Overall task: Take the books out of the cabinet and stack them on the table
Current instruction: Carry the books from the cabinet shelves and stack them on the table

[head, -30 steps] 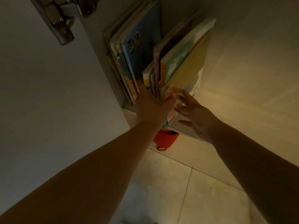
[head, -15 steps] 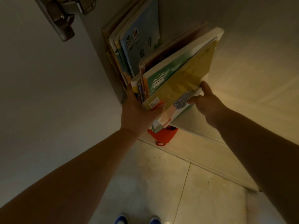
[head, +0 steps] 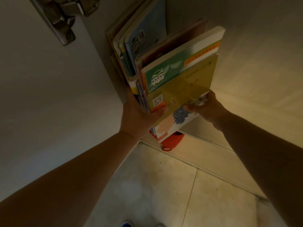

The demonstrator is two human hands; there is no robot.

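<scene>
Head view: dim tiled floor (head: 147, 185); left hand (head: 139, 117) and right hand (head: 206, 108) grip perhaps five leaning books (head: 178, 79).

Hands (head: 139, 115): two, both on the books
Books in hands (head: 178, 84): several, exact count unclear; three covers show
Books left in cabinet (head: 144, 36): several, count unclear
Hinges (head: 64, 18): one
Red things (head: 172, 140): one

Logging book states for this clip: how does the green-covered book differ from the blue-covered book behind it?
The green-covered book leans over to the right within the bunch gripped by the left hand and right hand; the blue-covered book stands more upright, untouched, deeper in the cabinet. Green looks thicker. Both have illustrated covers.
</scene>
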